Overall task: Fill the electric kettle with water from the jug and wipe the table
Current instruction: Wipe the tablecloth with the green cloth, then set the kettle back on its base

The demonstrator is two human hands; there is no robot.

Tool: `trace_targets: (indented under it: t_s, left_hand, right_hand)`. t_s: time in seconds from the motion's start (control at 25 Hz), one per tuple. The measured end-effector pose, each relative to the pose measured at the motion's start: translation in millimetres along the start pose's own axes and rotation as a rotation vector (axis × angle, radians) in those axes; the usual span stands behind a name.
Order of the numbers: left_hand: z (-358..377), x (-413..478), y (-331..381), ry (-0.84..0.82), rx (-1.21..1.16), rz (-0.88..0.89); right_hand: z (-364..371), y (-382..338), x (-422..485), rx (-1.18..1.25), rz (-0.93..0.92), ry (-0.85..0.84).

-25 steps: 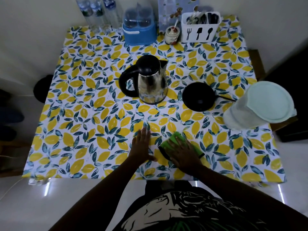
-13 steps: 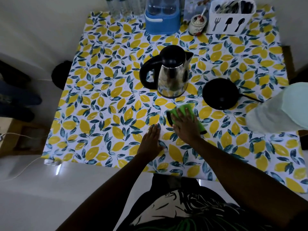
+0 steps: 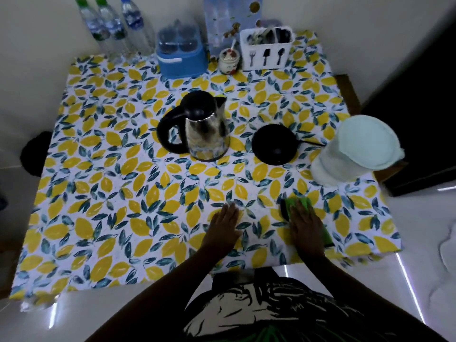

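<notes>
A steel electric kettle (image 3: pixel 204 129) with a black lid and handle stands off its base in the middle of the table (image 3: pixel 103 218), which has a lemon-print cloth. Its round black base (image 3: pixel 274 144) lies to the right. A pale jug (image 3: pixel 355 149) with a light lid stands at the right edge. My right hand (image 3: pixel 306 225) presses flat on a green sponge (image 3: pixel 299 203) near the front right. My left hand (image 3: pixel 224 225) rests flat on the cloth, fingers together, holding nothing.
Along the back wall stand three water bottles (image 3: pixel 111 25), a blue container (image 3: pixel 181 55), a small jar (image 3: pixel 230 60) and a white cutlery holder (image 3: pixel 267 49). A dark stool (image 3: pixel 34 154) sits left of the table. White floor lies in front.
My right hand has slid the green sponge from near the kettle back and to the right, toward the front right corner. My left hand has stayed flat on the cloth.
</notes>
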State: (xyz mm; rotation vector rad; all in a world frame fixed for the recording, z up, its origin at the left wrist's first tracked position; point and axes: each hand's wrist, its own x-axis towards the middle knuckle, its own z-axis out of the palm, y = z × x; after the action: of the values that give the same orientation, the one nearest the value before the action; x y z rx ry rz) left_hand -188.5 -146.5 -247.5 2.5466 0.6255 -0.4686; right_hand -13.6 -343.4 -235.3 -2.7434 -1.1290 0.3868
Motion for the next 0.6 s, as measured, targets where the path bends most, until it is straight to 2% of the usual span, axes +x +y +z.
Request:
trace_targets:
  t_s: [0.08,0.28,0.48,0.6]
  left_hand:
    - [0,8,11,0.020,0.013,0.034]
    - [-1,16,17,0.028,0.036,0.032]
    - [-1,12,14,0.015,0.069,0.024]
    - [-9,10,13,0.053,0.015,0.000]
  right_hand:
    - [-7,5,-2,-0.030,0.101,-0.057]
    - [0,11,1,-0.080,0.129,-0.089]
    - [-5,4,2,-0.010,0.090,-0.071]
    - [-8,-10,10,0.006,-0.011,-0.039]
